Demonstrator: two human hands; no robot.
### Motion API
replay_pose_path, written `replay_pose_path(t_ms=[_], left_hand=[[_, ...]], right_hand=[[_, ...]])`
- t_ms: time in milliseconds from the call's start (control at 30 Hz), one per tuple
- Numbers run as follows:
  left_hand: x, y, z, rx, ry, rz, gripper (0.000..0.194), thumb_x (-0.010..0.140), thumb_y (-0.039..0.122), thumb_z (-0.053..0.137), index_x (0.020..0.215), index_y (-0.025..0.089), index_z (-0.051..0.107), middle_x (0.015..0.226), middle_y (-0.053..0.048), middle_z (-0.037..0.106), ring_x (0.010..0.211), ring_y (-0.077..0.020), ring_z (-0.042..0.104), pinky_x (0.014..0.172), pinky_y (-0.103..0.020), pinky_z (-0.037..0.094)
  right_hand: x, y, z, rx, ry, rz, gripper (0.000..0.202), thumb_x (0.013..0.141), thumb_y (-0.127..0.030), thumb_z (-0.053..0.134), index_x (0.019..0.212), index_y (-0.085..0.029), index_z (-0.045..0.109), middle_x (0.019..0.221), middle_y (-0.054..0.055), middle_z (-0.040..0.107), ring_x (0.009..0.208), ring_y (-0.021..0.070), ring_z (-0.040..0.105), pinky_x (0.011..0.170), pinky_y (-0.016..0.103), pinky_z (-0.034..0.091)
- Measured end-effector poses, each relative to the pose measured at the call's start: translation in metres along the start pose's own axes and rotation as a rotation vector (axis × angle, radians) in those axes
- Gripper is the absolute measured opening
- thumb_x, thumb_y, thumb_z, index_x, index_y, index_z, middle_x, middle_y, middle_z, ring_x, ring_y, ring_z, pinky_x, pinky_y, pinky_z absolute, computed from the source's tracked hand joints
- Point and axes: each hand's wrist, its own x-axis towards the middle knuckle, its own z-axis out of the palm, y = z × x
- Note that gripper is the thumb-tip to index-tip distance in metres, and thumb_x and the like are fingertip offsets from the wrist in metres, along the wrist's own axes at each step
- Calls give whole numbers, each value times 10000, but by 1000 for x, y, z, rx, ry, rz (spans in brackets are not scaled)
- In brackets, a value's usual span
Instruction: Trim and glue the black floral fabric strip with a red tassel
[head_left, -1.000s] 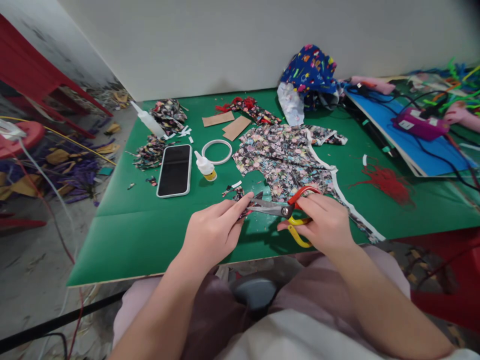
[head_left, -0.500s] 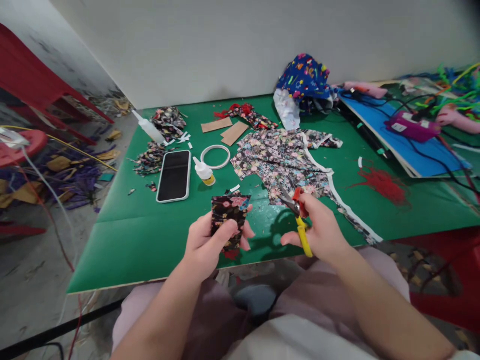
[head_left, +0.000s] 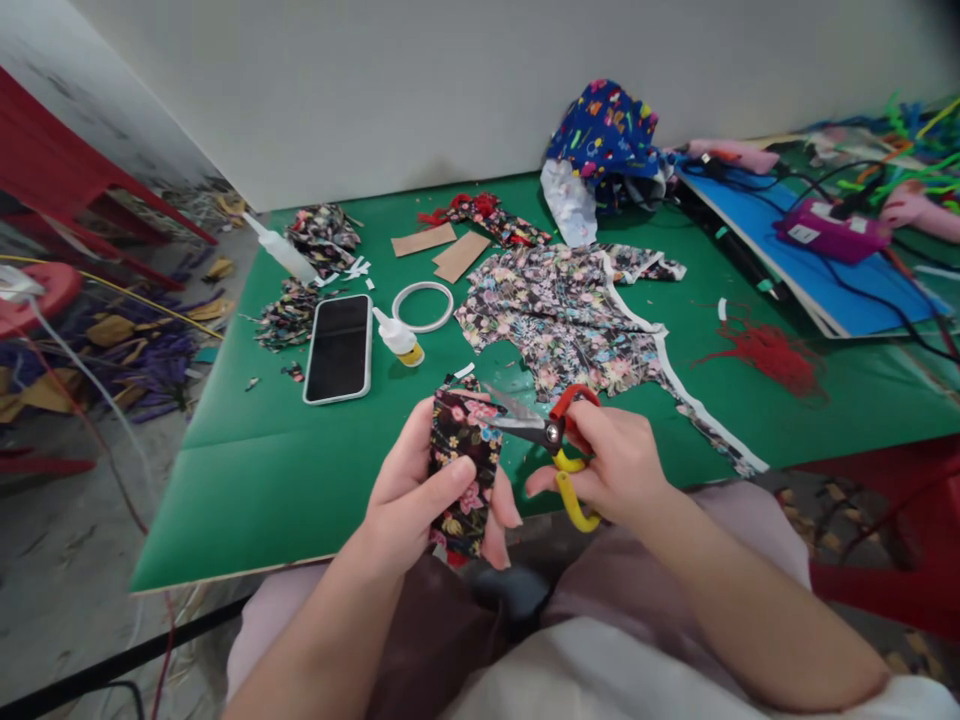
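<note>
My left hand (head_left: 420, 490) is closed around a dark floral fabric piece (head_left: 469, 440), thumb pressed on its front and fingertips showing past its right edge. Something red peeks out at its lower end. In my right hand (head_left: 622, 455) are scissors (head_left: 553, 432) with one red and one yellow handle. Their blades are parted and point left, at the upper right edge of the fabric piece; whether they touch it I cannot tell. Beyond my hands a large cut floral cloth (head_left: 570, 320) with white edging lies on the table.
On the green table (head_left: 247, 480) lie a phone (head_left: 339, 350), a small glue bottle (head_left: 400, 338), a tape roll (head_left: 423, 306), brown card strips (head_left: 460, 256) and a white nozzle bottle (head_left: 281, 250). Red threads (head_left: 772, 358) and a blue board (head_left: 825, 250) with cables are at right.
The scissors have moved left with my right hand, from beside the floral cloth to the fabric piece. My left hand has tilted the fabric piece, showing more of its front.
</note>
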Motion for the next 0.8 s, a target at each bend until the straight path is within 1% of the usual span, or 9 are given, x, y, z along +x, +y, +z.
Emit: replay_pose_path(t_ms=[167,300,467,600,700,800], left_hand=[[0,2,8,-44,3,22,240,881,266,476,1112,310,429,648,20,676,377,-176,622,305,-215,470],[0,3,13,-99,25,27,272,873,253,467,1139,293,432,613,18,673,324,-168,588,266,-192,423],[0,2,16,-186,-5,12,366,871,253,454,1228,313,402,584,30,645,293,-151,557,244,-181,390],[2,2,17,-223,-43,26,373,881,245,431,1244,324,403,609,26,659,263,-131,528,244,-175,391],[3,1,18,-291,-81,53,362,887,204,391,1230,316,425,642,5,679,293,-135,557,264,-168,407],[3,1,15,-326,-87,66,360,889,204,397,1229,311,450,612,10,659,311,-123,566,276,-145,407]], right_hand=[[1,-6,3,5,-7,33,489,789,-657,476,612,-209,396,445,-68,350,404,73,328,433,222,256],[1,-9,5,21,5,58,431,803,-595,493,629,-211,403,434,-68,356,394,74,325,430,221,247],[-1,-10,8,35,3,74,413,800,-580,505,645,-211,405,434,-69,362,385,71,328,433,220,247],[-1,-10,8,53,-9,68,414,804,-574,504,638,-213,390,439,-66,360,389,71,334,428,216,254],[-1,-10,8,93,9,86,440,809,-596,494,630,-214,368,432,-76,339,381,59,314,414,203,248],[1,-10,8,165,38,140,498,801,-671,445,629,-211,362,429,-91,312,367,44,282,393,185,239]])
